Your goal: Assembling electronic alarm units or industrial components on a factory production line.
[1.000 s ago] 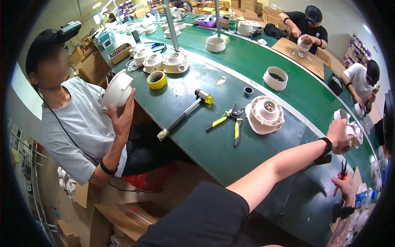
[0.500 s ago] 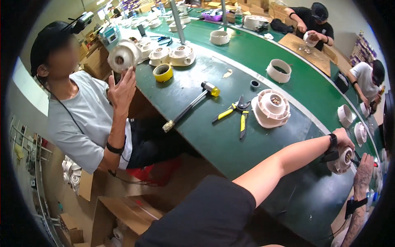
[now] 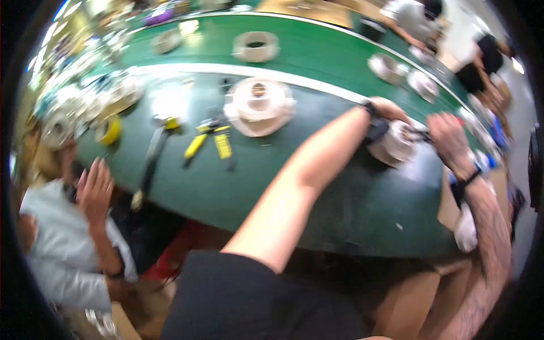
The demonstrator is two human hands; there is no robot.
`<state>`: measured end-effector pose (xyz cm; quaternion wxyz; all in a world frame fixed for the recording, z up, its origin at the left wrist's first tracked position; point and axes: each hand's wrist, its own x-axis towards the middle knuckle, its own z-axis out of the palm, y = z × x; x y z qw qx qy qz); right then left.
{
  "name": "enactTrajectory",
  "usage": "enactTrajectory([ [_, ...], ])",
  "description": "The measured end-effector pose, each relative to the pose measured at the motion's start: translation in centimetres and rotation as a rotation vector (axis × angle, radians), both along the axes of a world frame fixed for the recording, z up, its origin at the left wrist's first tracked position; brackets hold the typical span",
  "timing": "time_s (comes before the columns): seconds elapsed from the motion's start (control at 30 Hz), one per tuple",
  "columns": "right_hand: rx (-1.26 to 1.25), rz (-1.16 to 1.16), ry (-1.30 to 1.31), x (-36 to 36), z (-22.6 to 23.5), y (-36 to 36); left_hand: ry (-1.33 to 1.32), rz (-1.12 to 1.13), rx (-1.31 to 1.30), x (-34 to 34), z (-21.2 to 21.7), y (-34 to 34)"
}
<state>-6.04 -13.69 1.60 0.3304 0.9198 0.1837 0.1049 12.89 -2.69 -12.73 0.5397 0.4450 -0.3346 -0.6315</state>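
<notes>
My left hand [image 3: 391, 109] is closed over the far side of a round white plastic housing [image 3: 391, 150] with coppery metal in its middle, holding it on the dark green table [image 3: 317, 215]. My right hand [image 3: 450, 139] is wrapped round a dark hand tool [image 3: 419, 136], which looks like pliers with a red part. The tool's end reaches the housing's centre; blur hides its exact contact. Left of my left forearm stands another white housing [image 3: 259, 110], wide end down. Beside it lie yellow-and-black pliers [image 3: 209, 139].
A hammer [image 3: 150, 164] and a yellow tape roll [image 3: 109, 129] lie further left, near a cluster of white parts [image 3: 113, 93]. White rings [image 3: 256, 47] sit on the green belt [image 3: 317, 51] beyond. A co-worker [image 3: 68, 238] sits at left; others are across the belt.
The view has swung right, so the scene has shifted left and blurred. My left hand still holds the housing and my right hand the tool, both now showing nearer the middle.
</notes>
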Motion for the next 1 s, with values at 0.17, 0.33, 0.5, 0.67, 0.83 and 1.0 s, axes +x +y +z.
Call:
enactTrajectory([
  [0.17, -0.23, 0.11, -0.137, 0.0, -0.6, 0.8, -0.069, 0.073, 0.136, -1.4, 0.1, -0.3],
  [0.33, -0.316, 0.23, -0.203, 1.4, -1.4, 2.5, -0.346, 0.178, 0.165, 0.7, -1.7, 0.1],
  [0.5, -0.411, 0.233, -0.185, 0.2, -2.0, 1.0, -0.37, 0.193, 0.176, -3.2, 2.2, 0.4],
  [0.67, -0.444, 0.346, -0.256, 1.6, -2.4, 2.2, -0.417, 0.216, 0.213, -0.9, 0.2, 0.7],
  [0.83, -0.432, 0.238, -0.209, 1.0, -2.8, 1.2, -0.539, 0.344, 0.212, -1.8, 1.0, -0.1],
  [1.0, -0.379, 0.096, -0.201, 0.9, -2.2, 0.6, -0.62, 0.519, 0.121, -3.2, 3.5, 0.6],
])
